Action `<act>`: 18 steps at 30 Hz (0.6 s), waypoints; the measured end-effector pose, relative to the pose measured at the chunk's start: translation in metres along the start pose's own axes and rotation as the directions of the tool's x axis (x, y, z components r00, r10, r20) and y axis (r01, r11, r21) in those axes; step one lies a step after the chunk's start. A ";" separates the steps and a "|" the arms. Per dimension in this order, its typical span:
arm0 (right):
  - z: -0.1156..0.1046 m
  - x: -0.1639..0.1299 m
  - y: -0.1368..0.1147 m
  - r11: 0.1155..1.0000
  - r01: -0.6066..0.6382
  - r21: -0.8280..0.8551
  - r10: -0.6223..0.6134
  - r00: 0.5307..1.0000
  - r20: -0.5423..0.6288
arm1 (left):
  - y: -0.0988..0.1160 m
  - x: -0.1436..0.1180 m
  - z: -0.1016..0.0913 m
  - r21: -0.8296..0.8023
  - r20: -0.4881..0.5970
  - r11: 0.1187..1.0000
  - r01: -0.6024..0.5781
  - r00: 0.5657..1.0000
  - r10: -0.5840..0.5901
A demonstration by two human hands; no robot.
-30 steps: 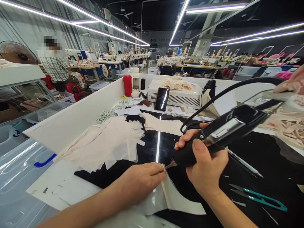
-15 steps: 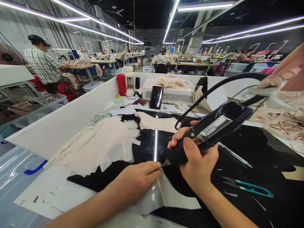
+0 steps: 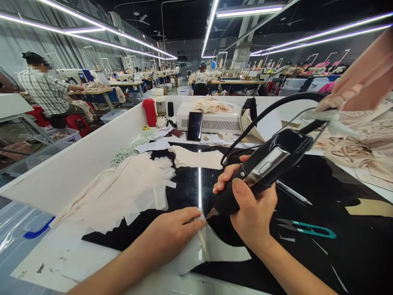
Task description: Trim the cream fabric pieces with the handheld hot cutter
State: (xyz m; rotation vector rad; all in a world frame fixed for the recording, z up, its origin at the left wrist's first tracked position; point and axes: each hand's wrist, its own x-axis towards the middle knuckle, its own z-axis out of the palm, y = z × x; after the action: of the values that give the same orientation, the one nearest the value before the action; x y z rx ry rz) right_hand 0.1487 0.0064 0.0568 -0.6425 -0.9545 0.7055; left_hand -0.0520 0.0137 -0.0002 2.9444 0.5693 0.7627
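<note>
Black and corded, the handheld hot-cutting tool (image 3: 264, 168) is gripped in the right hand (image 3: 250, 207), fingers wrapped round the handle and thumb laid along its top, so that the metal tip (image 3: 211, 213) meets the edge of the cream fabric piece (image 3: 215, 250) on the glossy black worktop (image 3: 353, 246). That piece is pressed flat by the left hand (image 3: 172, 233), fingers held together, fingertips just beside the tip. For a clean edge, the tip is best kept low and steady while the fabric is held taut, with the fingertips kept clear of the blade. Green thread snips (image 3: 307, 228) lie to the right, a pile of cream cut pieces (image 3: 129, 188) to the left, and a co-worker's hand (image 3: 359, 82) reaches in at the upper right.
</note>
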 end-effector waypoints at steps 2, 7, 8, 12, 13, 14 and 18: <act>0.000 -0.001 0.001 1.000 0.009 0.006 -0.009 1.000 0.000 | 0.000 0.000 0.000 0.009 -0.029 1.000 -0.001 1.000 0.002; 0.003 -0.003 0.003 1.000 0.007 0.006 -0.007 1.000 0.013 | 0.000 0.001 -0.001 0.013 -0.053 1.000 -0.006 0.999 0.007; 0.004 -0.003 0.003 1.000 0.008 0.005 -0.008 1.000 0.013 | 0.001 0.001 -0.002 0.011 -0.053 1.000 -0.005 0.999 0.006; 0.004 -0.004 0.005 1.000 0.005 -0.023 -0.005 1.000 0.005 | 0.002 0.004 -0.005 0.012 -0.065 1.000 -0.009 0.998 0.010; 0.004 -0.005 0.005 0.999 0.004 -0.032 -0.004 1.000 0.005 | 0.002 0.005 -0.006 0.013 -0.068 1.000 -0.010 0.998 0.011; 0.004 -0.005 0.005 0.999 0.001 -0.038 0.000 1.000 0.006 | 0.002 0.005 -0.007 0.015 -0.068 1.000 -0.010 0.998 0.011; 0.002 -0.002 0.001 1.000 -0.008 -0.029 0.007 1.000 -0.007 | 0.000 0.003 -0.009 0.038 -0.060 0.999 -0.030 0.998 0.032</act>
State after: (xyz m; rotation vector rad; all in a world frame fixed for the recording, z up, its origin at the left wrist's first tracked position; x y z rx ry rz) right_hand 0.1457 0.0055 0.0560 -0.6742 -0.9582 0.6965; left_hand -0.0534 0.0148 0.0089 2.9797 0.5484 0.8559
